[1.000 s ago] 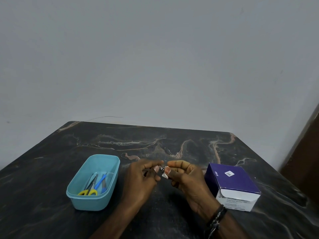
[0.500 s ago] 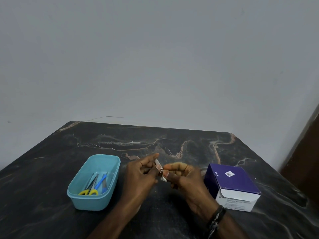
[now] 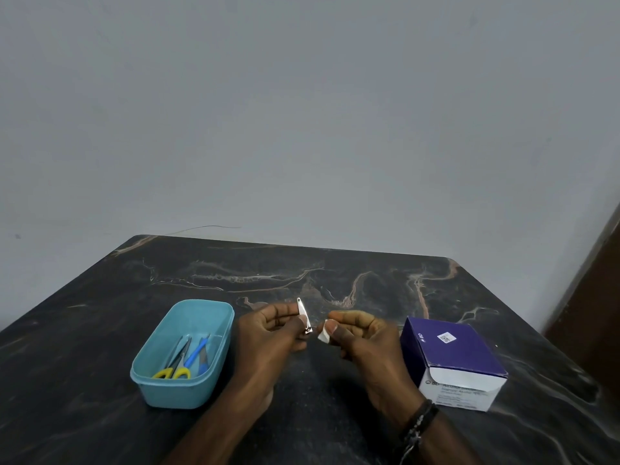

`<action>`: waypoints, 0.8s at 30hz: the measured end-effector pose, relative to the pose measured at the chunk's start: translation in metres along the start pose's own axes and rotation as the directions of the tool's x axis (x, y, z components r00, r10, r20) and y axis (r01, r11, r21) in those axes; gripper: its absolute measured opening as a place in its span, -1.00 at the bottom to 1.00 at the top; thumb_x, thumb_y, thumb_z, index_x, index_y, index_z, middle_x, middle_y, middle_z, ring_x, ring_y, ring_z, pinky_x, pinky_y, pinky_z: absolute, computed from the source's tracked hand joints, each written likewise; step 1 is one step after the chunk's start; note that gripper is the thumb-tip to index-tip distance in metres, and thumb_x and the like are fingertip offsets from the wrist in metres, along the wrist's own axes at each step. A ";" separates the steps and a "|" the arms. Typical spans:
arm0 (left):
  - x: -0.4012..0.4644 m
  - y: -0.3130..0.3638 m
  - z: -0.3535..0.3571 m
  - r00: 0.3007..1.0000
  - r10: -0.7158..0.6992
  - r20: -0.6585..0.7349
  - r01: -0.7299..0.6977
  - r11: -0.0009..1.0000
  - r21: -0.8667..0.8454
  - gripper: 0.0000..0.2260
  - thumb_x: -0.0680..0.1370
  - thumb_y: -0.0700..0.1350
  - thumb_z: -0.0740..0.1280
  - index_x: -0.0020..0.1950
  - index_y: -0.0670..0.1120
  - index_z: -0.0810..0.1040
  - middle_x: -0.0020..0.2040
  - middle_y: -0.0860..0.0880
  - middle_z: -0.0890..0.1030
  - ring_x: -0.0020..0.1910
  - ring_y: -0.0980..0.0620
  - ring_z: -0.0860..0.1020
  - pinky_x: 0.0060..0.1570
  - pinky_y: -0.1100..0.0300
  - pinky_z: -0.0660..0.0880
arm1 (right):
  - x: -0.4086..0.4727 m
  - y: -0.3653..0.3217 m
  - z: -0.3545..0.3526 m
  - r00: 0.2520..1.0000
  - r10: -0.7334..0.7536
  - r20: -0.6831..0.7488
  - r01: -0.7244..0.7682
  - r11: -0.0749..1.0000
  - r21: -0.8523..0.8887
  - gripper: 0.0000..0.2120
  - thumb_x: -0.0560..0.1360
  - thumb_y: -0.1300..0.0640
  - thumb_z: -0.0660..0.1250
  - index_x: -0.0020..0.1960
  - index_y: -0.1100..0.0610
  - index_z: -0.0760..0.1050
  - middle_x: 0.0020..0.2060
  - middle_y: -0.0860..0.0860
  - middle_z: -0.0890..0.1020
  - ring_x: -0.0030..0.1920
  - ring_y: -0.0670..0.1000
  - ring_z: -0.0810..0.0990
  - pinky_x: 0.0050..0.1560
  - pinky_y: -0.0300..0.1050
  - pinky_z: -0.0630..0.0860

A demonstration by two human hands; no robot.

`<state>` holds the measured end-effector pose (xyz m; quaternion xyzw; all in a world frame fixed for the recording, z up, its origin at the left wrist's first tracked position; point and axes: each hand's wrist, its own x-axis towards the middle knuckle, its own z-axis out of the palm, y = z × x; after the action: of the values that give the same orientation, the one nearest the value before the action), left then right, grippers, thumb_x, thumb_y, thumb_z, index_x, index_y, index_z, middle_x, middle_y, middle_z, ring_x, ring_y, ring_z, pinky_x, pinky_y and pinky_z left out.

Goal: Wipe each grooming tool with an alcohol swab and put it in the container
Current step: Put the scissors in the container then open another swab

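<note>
Head view: left hand (image 3: 268,333) pinches a metal nail clipper (image 3: 304,315), held near upright above the table (image 3: 100,330). Right hand (image 3: 362,337) pinches a white swab (image 3: 323,333) just beside the clipper's lower end, apart from it. Blue container (image 3: 183,355) at left holds scissors (image 3: 174,365) and other tools. Purple box (image 3: 453,364) at right.

On the table (image 3: 100,330) the container (image 3: 157,384) stands at the left and the alcohol swab box (image 3: 453,357) at the right, well apart. Between them, above the table, are the two hands: the left hand (image 3: 268,333) with the nail clipper (image 3: 303,315), the right hand (image 3: 365,337) with the swab (image 3: 323,334), clipper and swab just beside each other. Scissors (image 3: 176,362) and other tools lie in the container. A wall (image 3: 302,112) rises behind the table.
</note>
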<state>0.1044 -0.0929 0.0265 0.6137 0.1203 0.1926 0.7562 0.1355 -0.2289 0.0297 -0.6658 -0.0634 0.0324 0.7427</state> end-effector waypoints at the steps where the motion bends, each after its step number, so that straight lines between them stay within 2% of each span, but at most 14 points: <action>1: 0.000 0.000 0.000 1.000 -0.002 0.004 0.002 1.000 0.000 -0.88 0.46 -0.32 0.42 -0.08 -0.12 0.65 -0.21 -0.12 0.71 -0.21 -0.06 0.69 -0.28 0.17 0.62 | 0.001 0.001 0.000 1.000 -0.005 0.002 0.005 1.000 -0.005 -0.86 0.44 0.32 0.42 0.01 0.24 0.60 -0.21 0.12 0.74 -0.21 0.03 0.70 -0.23 -0.15 0.54; 2: 0.000 0.000 0.000 1.000 -0.007 0.010 0.007 1.000 0.000 -0.87 0.46 -0.31 0.42 -0.07 -0.11 0.65 -0.21 -0.12 0.71 -0.21 -0.06 0.69 -0.28 0.16 0.62 | 0.001 0.002 0.000 1.000 -0.009 0.003 0.009 1.000 -0.009 -0.85 0.45 0.33 0.41 0.02 0.24 0.59 -0.19 0.11 0.74 -0.17 0.06 0.70 -0.17 -0.10 0.54; 4: -0.001 -0.001 -0.001 0.999 -0.020 0.026 0.020 1.000 -0.003 -0.87 0.47 -0.30 0.42 -0.05 -0.11 0.65 -0.22 -0.11 0.71 -0.23 -0.06 0.69 -0.29 0.16 0.61 | 0.001 0.003 -0.001 1.000 -0.017 0.013 0.017 1.000 -0.009 -0.84 0.46 0.36 0.38 0.03 0.24 0.59 -0.16 0.11 0.74 -0.12 0.07 0.71 -0.14 -0.13 0.58; 8: -0.003 0.000 0.000 0.995 -0.058 0.083 0.058 0.998 -0.001 -0.88 0.49 -0.29 0.41 -0.03 -0.11 0.64 -0.22 -0.13 0.71 -0.26 -0.06 0.68 -0.26 0.12 0.63 | 0.000 0.001 -0.002 0.998 -0.054 0.025 0.055 0.998 -0.019 -0.84 0.46 0.37 0.37 0.02 0.22 0.59 -0.16 0.10 0.74 -0.17 -0.03 0.72 -0.28 -0.33 0.54; 11: -0.005 0.000 0.001 0.992 -0.061 0.110 0.061 0.998 0.002 -0.90 0.50 -0.27 0.41 -0.02 -0.12 0.63 -0.20 -0.14 0.71 -0.29 -0.09 0.67 -0.23 0.07 0.65 | 0.000 0.001 -0.001 0.997 -0.081 0.017 0.082 0.996 -0.030 -0.85 0.45 0.38 0.39 -0.01 0.22 0.60 -0.19 0.10 0.74 -0.24 -0.09 0.70 -0.32 -0.38 0.50; 15: -0.007 -0.001 0.002 0.991 -0.048 0.125 0.043 0.998 0.043 -0.89 0.50 -0.29 0.40 -0.01 -0.13 0.64 -0.15 -0.17 0.70 -0.25 -0.13 0.70 -0.21 0.07 0.66 | 0.000 0.003 0.000 0.997 -0.082 0.018 0.082 0.996 -0.038 -0.84 0.44 0.37 0.41 -0.01 0.22 0.60 -0.21 0.09 0.74 -0.25 -0.08 0.70 -0.30 -0.35 0.52; 21: -0.007 -0.002 0.002 0.986 -0.063 0.152 0.053 0.996 0.066 -0.84 0.47 -0.30 0.43 0.02 -0.11 0.64 -0.12 -0.15 0.70 -0.24 -0.08 0.71 -0.21 0.12 0.65 | -0.001 0.003 0.000 0.996 -0.087 -0.012 0.085 0.992 -0.097 -0.84 0.39 0.34 0.47 -0.04 0.20 0.62 -0.22 0.06 0.73 -0.25 -0.11 0.69 -0.29 -0.34 0.54; 24: -0.007 -0.003 0.002 0.983 -0.072 0.168 0.063 0.996 0.058 -0.80 0.46 -0.33 0.44 0.01 -0.08 0.64 -0.13 -0.14 0.70 -0.20 -0.09 0.71 -0.16 0.10 0.65 | -0.001 0.004 0.000 0.997 -0.076 -0.015 0.074 0.991 -0.115 -0.89 0.40 0.32 0.47 -0.08 0.20 0.65 -0.23 0.07 0.74 -0.20 -0.04 0.71 -0.21 -0.27 0.59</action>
<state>0.0996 -0.0981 0.0235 0.6431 0.0810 0.1104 0.7535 0.1350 -0.2290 0.0255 -0.7046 -0.0828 -0.0056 0.7048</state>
